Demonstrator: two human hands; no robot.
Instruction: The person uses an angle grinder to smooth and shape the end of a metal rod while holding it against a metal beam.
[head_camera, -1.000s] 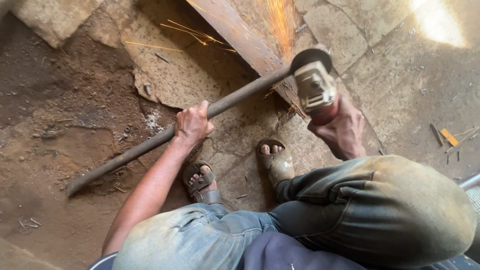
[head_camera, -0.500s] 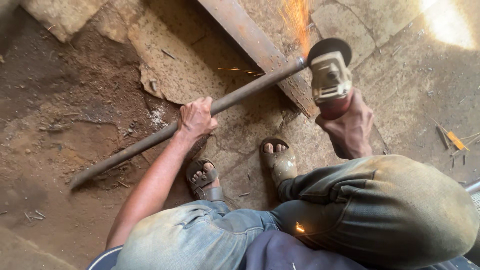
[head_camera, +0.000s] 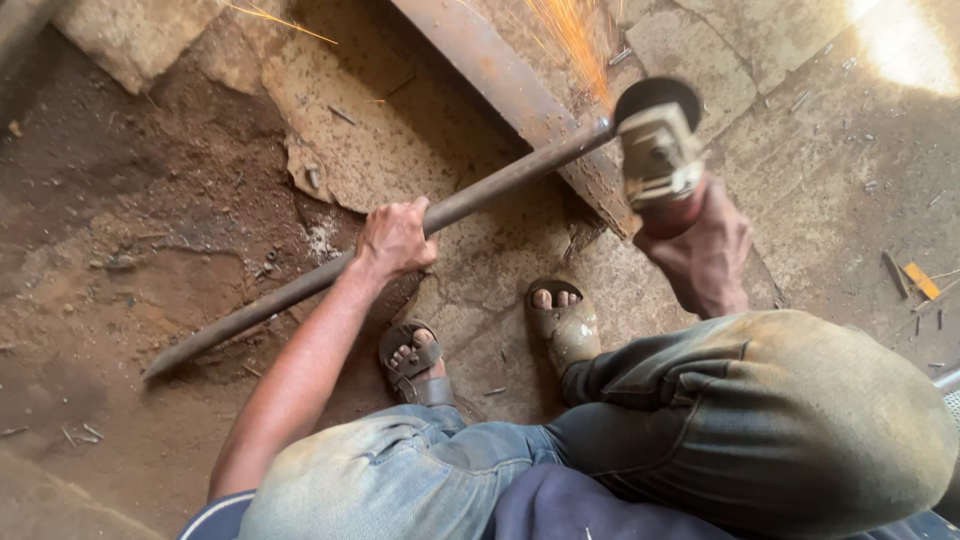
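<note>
Item: long round steel rod (head_camera: 300, 290), dark and rusty. It lies aslant, its far end propped on a flat steel bar (head_camera: 480, 70) and its near end down on the dirt floor (head_camera: 110, 200).

Left hand (head_camera: 395, 240): fingers wrapped tight around the rod near its middle, pinning it down.

Right hand (head_camera: 705, 250): fingers closed round the red body of an angle grinder (head_camera: 655, 150). The disc (head_camera: 655, 95) meets the rod's upper end where it crosses the flat bar. Orange sparks (head_camera: 575, 40) fly up and away from the person.

Feet: two worn sandals (head_camera: 565, 320), toes bare, just under the rod and near the cut.

Surroundings: cracked stone slabs (head_camera: 800, 170), loose grit, and small metal scraps (head_camera: 915, 280) at right.

Handling note, as a judgement: the cut probably goes best with the disc kept square to the rod, light steady pressure and the left hand's grip firm so the rod cannot roll. The spark stream is best kept pointing away, since the bare toes sit close by.
</note>
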